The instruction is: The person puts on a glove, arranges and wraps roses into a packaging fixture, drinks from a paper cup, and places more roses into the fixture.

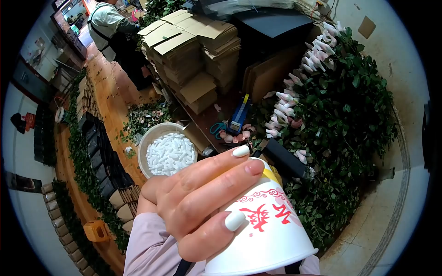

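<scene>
My left hand (pixel 207 198) reaches in from the lower left, its fingers wrapped over a white cup (pixel 271 230) with red characters and a red swirl band. The cup is tilted, its wide rim toward the bottom edge. Something yellow shows at its narrow end. My right hand is not visible; only a bit of pink sleeve shows at the lower right. Beyond my left hand stands a round tub (pixel 143 158) filled with small white pieces.
Stacked cardboard (pixel 179 57) stands on a table, near a blue tape dispenser (pixel 238 117), teal scissors (pixel 218 130) and petals. Pale pink roses (pixel 285 108) with dense leaves fill the right. A person (pixel 110 34) stands at the upper left; a yellow container (pixel 96 231) is on the floor.
</scene>
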The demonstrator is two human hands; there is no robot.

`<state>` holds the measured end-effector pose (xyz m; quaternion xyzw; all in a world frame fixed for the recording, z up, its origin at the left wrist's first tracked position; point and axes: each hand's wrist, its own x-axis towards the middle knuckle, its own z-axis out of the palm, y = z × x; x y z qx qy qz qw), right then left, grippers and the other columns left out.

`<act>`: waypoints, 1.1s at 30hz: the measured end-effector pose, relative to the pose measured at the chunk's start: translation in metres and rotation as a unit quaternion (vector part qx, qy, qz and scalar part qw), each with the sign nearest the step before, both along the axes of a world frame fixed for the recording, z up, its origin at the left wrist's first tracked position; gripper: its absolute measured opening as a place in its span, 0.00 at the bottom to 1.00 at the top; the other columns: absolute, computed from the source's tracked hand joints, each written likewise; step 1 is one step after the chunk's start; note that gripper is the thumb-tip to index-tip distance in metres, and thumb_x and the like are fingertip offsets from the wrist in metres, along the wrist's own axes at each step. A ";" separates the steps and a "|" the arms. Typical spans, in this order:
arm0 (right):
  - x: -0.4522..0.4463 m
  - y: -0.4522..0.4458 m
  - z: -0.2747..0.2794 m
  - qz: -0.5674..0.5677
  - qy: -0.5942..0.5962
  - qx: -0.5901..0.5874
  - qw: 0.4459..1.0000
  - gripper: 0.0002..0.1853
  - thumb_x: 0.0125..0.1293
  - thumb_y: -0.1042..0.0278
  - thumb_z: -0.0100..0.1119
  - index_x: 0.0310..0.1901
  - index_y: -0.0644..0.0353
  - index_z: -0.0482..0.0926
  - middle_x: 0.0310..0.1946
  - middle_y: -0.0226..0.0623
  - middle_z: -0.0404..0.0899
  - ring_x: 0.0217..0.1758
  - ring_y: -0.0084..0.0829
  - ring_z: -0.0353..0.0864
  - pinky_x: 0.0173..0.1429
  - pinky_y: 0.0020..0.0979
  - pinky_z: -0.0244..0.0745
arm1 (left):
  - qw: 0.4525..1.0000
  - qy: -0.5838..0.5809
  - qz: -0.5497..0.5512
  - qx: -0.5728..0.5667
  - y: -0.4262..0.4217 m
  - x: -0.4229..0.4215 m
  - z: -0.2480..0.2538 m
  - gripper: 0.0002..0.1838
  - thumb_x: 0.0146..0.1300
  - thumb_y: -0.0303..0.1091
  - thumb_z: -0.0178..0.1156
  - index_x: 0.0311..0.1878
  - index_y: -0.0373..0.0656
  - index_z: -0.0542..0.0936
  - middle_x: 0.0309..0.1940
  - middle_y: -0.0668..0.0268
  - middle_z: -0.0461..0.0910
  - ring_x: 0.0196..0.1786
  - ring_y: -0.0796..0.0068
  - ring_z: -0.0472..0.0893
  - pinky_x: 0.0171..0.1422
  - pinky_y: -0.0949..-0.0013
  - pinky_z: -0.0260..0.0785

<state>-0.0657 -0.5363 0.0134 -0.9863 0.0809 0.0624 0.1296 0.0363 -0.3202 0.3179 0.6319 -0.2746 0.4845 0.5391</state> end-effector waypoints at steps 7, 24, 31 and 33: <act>0.003 0.004 0.011 -0.014 0.029 0.001 0.999 0.45 0.54 0.53 0.74 0.70 0.64 0.65 0.66 0.50 0.72 0.71 0.46 0.68 0.77 0.37 0.59 | 1.000 0.008 -0.014 0.017 0.002 0.001 0.002 0.26 0.56 0.36 0.75 0.49 0.47 0.66 0.36 0.56 0.86 0.34 0.57 0.88 0.28 0.70 0.80; 0.005 0.003 0.009 -0.014 0.002 0.022 1.000 0.44 0.52 0.57 0.75 0.69 0.63 0.66 0.63 0.52 0.73 0.69 0.50 0.69 0.76 0.40 0.61 | 0.961 0.085 -0.169 0.201 0.032 0.023 -0.030 0.25 0.57 0.37 0.73 0.51 0.41 0.71 0.43 0.56 0.86 0.37 0.59 0.88 0.36 0.71 0.79; 0.006 0.004 0.009 -0.014 0.016 0.010 1.000 0.44 0.53 0.57 0.75 0.69 0.64 0.65 0.63 0.54 0.73 0.69 0.50 0.68 0.76 0.40 0.60 | 0.941 0.169 -0.210 0.203 0.041 0.039 -0.080 0.31 0.51 0.29 0.75 0.55 0.32 0.71 0.45 0.53 0.84 0.37 0.59 0.88 0.38 0.68 0.79; 0.004 0.003 0.006 0.002 -0.005 0.009 1.000 0.44 0.53 0.57 0.75 0.70 0.64 0.65 0.64 0.55 0.72 0.70 0.49 0.68 0.77 0.39 0.60 | 0.939 0.193 -0.209 0.195 0.043 0.040 -0.089 0.32 0.49 0.27 0.76 0.56 0.29 0.71 0.46 0.52 0.83 0.37 0.58 0.87 0.39 0.68 0.79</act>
